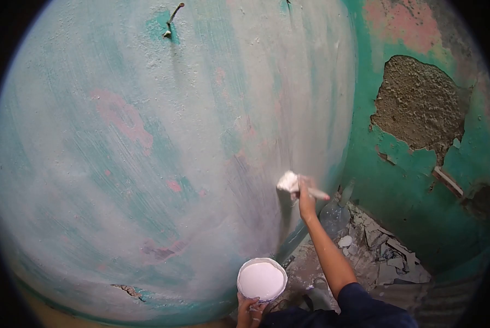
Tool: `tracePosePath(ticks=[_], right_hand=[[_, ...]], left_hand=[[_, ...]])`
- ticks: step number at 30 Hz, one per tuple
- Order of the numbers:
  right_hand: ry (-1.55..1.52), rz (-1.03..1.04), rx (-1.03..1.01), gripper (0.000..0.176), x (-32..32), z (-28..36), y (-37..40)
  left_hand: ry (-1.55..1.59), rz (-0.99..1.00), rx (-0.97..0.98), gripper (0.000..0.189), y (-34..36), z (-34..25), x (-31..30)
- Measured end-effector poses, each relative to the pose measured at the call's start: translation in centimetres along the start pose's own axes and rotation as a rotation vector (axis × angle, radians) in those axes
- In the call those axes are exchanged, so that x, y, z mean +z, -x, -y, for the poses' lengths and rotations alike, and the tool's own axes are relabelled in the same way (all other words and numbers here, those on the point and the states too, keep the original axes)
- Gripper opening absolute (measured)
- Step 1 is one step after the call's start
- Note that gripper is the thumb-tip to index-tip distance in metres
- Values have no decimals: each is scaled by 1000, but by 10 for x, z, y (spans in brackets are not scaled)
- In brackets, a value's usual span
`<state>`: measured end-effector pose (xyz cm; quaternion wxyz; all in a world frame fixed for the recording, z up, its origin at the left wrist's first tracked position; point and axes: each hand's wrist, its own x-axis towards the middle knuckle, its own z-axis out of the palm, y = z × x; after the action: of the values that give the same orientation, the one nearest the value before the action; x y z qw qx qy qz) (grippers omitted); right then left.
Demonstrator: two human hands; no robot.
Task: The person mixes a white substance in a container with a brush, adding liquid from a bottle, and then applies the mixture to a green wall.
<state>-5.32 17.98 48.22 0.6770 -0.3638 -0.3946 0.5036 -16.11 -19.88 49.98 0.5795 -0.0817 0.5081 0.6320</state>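
My right hand (pixel 306 198) is closed around the handle of a paintbrush (pixel 288 182), its bristles loaded with white and right at the wall. Behind it the wall (pixel 201 153) carries streaky white paint over turquoise, with pink patches showing through. Low in the view, my left hand (pixel 248 307) grips a bucket of white paint (pixel 262 280) by its side, the fingers wrapped under the rim. The paint's surface inside is smooth and pale.
A bent nail (pixel 174 21) sticks out of the wall near the top. On the right, a green wall (pixel 376 180) has a large hole of bare plaster (pixel 420 104). Broken plaster rubble (pixel 395 254) lies in the corner on the floor, beside a clear plastic bottle (pixel 335 216).
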Motion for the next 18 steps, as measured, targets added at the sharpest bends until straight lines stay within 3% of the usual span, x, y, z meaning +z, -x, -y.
tracePosePath(ticks=[2, 4, 6, 8, 10, 14, 18], right_hand=[[63, 28, 40, 31, -7, 7, 14], [176, 57, 81, 25, 0, 27, 19], [214, 58, 8, 24, 24, 66, 6], [235, 103, -170, 23, 63, 139, -5], [187, 133, -326, 19, 101, 206, -18], [-118, 247, -521, 21, 153, 281, -45], [-206, 240, -420, 26, 142, 241, -32]], left_hand=[[-4, 293, 125, 68, -5, 1, -12], [-53, 245, 115, 68, -5, -2, -16], [-92, 194, 102, 68, -2, -2, -18], [-2, 286, 161, 66, 1, -3, -14], [6, 271, 163, 67, 0, -2, -19], [31, 247, 170, 68, -2, -1, -21], [65, 294, 183, 70, -5, 0, -24]])
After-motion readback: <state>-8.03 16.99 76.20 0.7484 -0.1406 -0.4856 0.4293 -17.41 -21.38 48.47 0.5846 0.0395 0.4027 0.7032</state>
